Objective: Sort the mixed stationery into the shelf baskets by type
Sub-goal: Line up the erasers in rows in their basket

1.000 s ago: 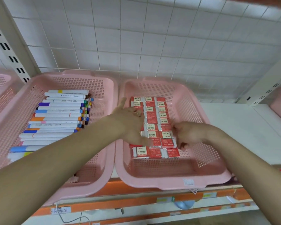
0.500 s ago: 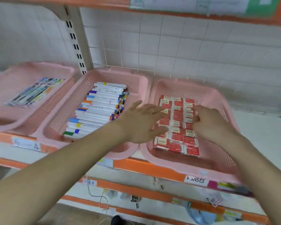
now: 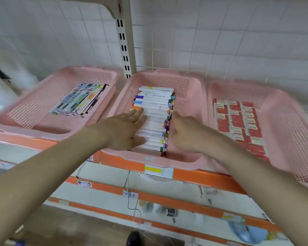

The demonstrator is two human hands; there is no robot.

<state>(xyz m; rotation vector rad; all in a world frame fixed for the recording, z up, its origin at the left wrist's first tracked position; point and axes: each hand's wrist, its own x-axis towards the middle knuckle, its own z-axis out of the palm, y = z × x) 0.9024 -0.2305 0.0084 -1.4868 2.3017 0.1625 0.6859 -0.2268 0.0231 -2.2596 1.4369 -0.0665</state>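
Three pink mesh baskets stand side by side on the shelf. The middle basket (image 3: pixel 190 86) holds a row of white markers (image 3: pixel 154 119) with coloured caps. My left hand (image 3: pixel 126 130) lies flat on the left ends of the markers, fingers spread, holding nothing. My right hand (image 3: pixel 187 132) rests at the markers' right capped ends, fingers curled loosely, nothing visible in it. The right basket (image 3: pixel 281 110) holds rows of red eraser boxes (image 3: pixel 238 119). The left basket (image 3: pixel 43 103) holds flat printed packets (image 3: pixel 78 100).
An orange shelf edge (image 3: pixel 212 176) with paper labels runs below the baskets. A slotted upright post (image 3: pixel 124 47) stands behind, between the left and middle baskets. Lower orange-edged shelves (image 3: pixel 167 197) hold small items and a loose cable (image 3: pixel 130 192).
Both hands left the eraser basket and moved left onto the markers in the middle basket. The view swung left, bringing the left basket of packets into sight.
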